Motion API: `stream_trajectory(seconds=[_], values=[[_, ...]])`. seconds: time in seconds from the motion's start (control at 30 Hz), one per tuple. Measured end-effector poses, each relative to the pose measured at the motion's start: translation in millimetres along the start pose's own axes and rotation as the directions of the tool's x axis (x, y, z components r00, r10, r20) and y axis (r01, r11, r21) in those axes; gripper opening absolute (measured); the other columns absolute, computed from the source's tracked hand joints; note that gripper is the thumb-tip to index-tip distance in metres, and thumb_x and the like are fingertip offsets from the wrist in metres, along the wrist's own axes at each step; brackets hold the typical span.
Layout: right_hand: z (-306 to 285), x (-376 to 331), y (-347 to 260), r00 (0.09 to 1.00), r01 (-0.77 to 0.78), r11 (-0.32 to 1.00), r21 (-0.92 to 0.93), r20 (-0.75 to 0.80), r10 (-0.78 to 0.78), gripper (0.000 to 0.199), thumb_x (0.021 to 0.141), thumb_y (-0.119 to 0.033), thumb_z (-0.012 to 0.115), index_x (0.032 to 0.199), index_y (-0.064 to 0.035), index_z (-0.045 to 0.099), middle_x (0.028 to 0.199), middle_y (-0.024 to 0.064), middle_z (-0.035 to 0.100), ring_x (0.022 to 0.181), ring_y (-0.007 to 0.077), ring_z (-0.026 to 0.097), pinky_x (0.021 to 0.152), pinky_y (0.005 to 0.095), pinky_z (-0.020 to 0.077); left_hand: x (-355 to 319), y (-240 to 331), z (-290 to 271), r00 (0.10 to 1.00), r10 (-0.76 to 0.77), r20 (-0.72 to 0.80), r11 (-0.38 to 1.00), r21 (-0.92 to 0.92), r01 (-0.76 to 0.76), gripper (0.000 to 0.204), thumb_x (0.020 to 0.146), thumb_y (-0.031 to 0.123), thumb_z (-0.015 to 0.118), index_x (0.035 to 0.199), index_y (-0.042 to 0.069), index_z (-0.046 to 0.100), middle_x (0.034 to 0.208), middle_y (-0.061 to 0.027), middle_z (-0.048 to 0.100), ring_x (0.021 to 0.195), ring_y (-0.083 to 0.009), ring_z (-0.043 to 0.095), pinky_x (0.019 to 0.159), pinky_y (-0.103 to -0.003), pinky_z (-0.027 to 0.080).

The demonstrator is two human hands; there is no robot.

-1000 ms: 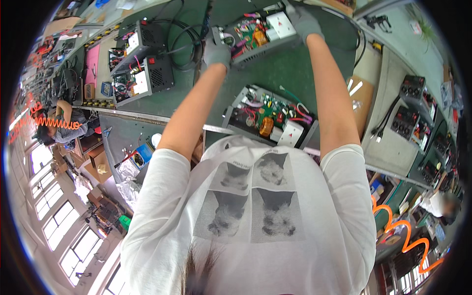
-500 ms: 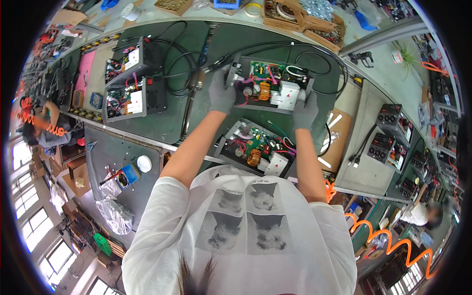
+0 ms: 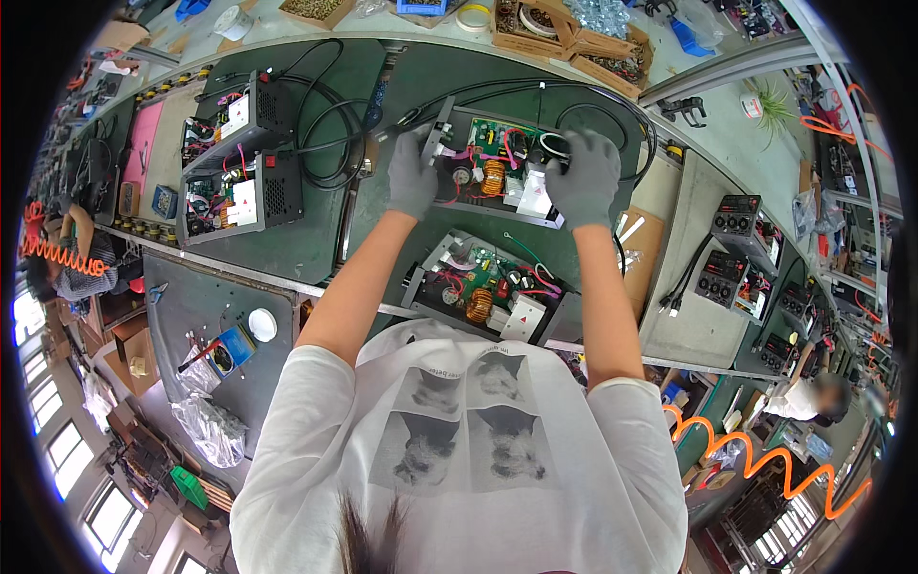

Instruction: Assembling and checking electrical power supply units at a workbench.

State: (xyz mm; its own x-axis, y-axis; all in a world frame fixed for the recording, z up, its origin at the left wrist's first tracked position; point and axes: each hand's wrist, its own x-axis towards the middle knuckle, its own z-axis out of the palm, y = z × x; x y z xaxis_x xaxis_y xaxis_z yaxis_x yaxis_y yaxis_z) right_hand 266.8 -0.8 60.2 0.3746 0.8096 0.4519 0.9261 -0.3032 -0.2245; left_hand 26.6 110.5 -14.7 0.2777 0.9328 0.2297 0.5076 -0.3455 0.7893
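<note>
An open dark metal power unit [image 3: 469,199] lies on the green bench mat, showing a green circuit board, a copper coil, purple and red wires and a white block. My left hand [image 3: 413,179], in a grey glove, grips its left end panel. My right hand [image 3: 586,182], also gloved in grey, is over the unit's right end, fingers apart, close to a white wire loop [image 3: 555,144]. Whether its fingertips touch the wire cannot be seen. Nearer to me sits a second open power unit [image 3: 475,298] with a loose green wire.
Two more units [image 3: 273,196] stand at the left beside coiled black cables [image 3: 330,143]. Finished-looking units [image 3: 724,277] sit at the right. Parts boxes [image 3: 535,29] line the far shelf. An orange coiled hose [image 3: 755,464] hangs at lower right; co-workers are at both sides.
My right hand has let go of the unit's right end and risen over it toward the white wire loop. The left hand stays on the left end. The whole view has shifted slightly.
</note>
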Motion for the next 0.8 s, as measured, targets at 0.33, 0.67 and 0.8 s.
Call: stream_trajectory(seconds=[0.33,0.67,0.8], values=[[13.2,25.3,5.6,0.910,0.117,0.992,0.045,0.394,-0.126,0.043,0.080,-0.018,0.065,0.122,-0.0229,0.059,0.112,0.0084,0.061,0.085,0.0354,0.066,0.071,0.0468,0.0540,-0.3,-0.5,-0.5,1.000,0.016,0.010,0.998,-0.064,-0.015,0.048,0.072,-0.009,0.049,0.118,0.003,0.054,0.114,-0.0192,0.058,0.111,-0.0415,0.055,0.094,-0.046,0.046],[-1.7,61.7,7.9,0.822,0.439,0.868,-0.233,0.494,-0.283,0.014,0.074,-0.022,0.061,0.078,-0.0138,0.071,0.097,0.0033,0.064,0.104,0.0269,0.055,0.083,0.0430,0.0468,3.1,-1.0,5.5,1.000,-0.007,-0.005,0.999,-0.053,0.007,0.046,0.072,-0.004,0.052,0.116,0.009,0.053,0.109,-0.0195,0.056,0.103,-0.0459,0.054,0.086,-0.053,0.046],[-20.3,76.6,-5.0,0.798,0.368,0.896,-0.248,0.580,-0.167,0.022,0.078,-0.026,0.058,0.081,-0.0114,0.074,0.112,0.0064,0.063,0.108,0.0299,0.055,0.088,0.0434,0.0478,8.7,1.1,2.1,0.994,-0.105,0.027,0.994,0.011,0.105,0.043,0.073,-0.004,0.053,0.114,0.009,0.053,0.110,-0.0181,0.056,0.104,-0.0438,0.055,0.086,-0.053,0.047]])
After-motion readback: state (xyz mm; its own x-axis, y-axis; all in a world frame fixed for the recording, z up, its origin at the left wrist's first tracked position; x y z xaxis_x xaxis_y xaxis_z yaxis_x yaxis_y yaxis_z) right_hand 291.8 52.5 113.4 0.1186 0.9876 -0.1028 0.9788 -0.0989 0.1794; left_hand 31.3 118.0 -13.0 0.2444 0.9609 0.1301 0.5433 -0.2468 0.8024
